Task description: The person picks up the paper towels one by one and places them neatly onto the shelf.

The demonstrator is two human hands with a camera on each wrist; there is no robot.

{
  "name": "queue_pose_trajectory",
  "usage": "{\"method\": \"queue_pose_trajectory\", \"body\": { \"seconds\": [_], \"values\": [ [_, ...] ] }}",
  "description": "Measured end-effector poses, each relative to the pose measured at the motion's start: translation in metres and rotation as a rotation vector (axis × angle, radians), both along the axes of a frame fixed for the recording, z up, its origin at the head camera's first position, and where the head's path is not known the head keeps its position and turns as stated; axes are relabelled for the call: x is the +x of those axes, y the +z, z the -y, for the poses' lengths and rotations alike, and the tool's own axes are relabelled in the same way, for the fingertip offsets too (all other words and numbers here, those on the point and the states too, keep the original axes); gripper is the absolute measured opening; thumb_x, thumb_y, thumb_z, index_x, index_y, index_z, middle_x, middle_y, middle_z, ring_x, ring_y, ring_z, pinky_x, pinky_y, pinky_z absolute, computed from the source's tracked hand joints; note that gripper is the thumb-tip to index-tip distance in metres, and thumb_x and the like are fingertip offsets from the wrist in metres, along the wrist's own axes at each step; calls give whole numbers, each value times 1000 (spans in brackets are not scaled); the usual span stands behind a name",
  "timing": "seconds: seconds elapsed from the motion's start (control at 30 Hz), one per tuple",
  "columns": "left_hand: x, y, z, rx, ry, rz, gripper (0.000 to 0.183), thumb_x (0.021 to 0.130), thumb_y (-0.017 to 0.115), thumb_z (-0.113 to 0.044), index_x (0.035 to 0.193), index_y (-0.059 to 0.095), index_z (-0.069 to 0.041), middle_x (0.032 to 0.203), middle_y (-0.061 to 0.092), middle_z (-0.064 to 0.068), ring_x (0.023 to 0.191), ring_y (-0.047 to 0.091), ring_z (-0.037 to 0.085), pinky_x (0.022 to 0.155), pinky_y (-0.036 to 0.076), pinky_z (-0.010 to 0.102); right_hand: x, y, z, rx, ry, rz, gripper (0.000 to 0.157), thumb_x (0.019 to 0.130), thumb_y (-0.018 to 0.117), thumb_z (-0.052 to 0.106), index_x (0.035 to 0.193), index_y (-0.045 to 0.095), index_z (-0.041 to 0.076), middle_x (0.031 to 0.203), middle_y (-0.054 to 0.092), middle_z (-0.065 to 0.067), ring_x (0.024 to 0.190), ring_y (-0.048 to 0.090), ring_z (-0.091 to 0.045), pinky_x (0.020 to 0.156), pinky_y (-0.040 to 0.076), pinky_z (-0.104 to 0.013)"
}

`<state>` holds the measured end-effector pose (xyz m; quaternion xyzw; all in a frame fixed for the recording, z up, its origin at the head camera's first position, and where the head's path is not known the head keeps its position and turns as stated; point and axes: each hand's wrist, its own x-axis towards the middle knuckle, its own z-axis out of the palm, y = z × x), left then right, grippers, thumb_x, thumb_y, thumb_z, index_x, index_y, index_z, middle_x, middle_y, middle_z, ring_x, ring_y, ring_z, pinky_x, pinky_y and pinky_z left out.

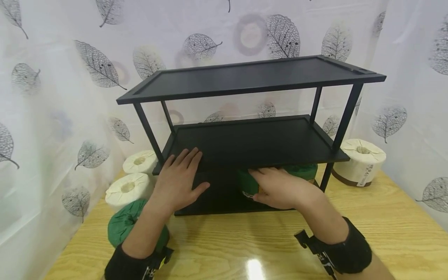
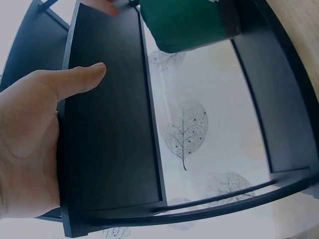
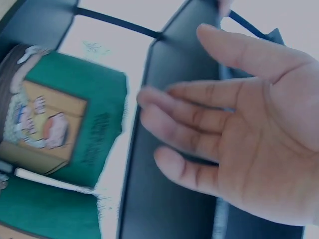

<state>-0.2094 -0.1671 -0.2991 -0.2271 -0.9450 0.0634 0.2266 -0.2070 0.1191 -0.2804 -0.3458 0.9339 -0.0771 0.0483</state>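
Note:
A black tiered shelf rack [image 1: 224,89] stands in the middle of the head view. My left hand [image 1: 178,182] rests on the front left of its middle shelf [image 1: 241,142], fingers straight and thumb apart below the edge. In the left wrist view, the left thumb [image 2: 82,82] shows against the shelf's underside. My right hand [image 1: 280,188] reaches below the middle shelf, in front of a green wrapped paper roll [image 1: 246,184]. A second green roll [image 1: 304,171] sits behind it. In the right wrist view, the right fingers are loosely extended, apart from the printed green roll [image 3: 104,104].
White wrapped rolls [image 1: 127,188] stand left of the rack, with another green roll [image 1: 120,223] partly behind the left forearm. A white roll with a brown base [image 1: 362,161] stands at right. Leaf-patterned curtains [image 1: 98,64] surround the wooden table [image 1: 224,245].

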Motion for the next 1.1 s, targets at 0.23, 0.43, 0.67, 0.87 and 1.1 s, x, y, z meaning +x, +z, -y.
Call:
{"method": "queue_pose_trajectory", "body": {
  "seconds": [0.23,0.43,0.67,0.87,1.1],
  "values": [
    [0,-1,1,3,1,-8,84,82,52,-63,143,32,-8,146,33,12,132,29,31,103,30,54,14,21,-5,-310,233,-109,36,91,57,22,126,55,15,104,58,8,79,52,1,65,49,-21],
    [1,-3,3,11,4,7,84,82,52,-63,143,31,-8,147,33,12,132,29,31,103,30,54,1,21,-6,-488,251,-636,38,86,62,19,124,58,16,115,57,-1,104,50,-11,82,48,-31],
    [2,-4,2,12,4,6,84,82,52,-62,143,32,-8,147,33,12,132,29,31,103,30,54,-20,6,-7,-344,100,-725,67,87,53,49,142,36,14,147,31,-10,133,27,-25,102,35,-49],
    [3,-2,1,8,2,4,84,82,52,-62,143,32,-8,146,33,12,132,29,31,103,30,54,-30,-7,-11,-124,-95,-606,78,82,60,50,145,29,14,150,26,-10,137,18,-28,106,27,-54],
    [1,0,1,10,-1,15,84,82,53,-62,143,32,-8,146,33,12,132,29,31,103,29,55,-32,-12,-7,-27,-201,-536,59,84,62,26,138,43,14,142,40,-10,130,33,-30,105,30,-52]
  ]
}}
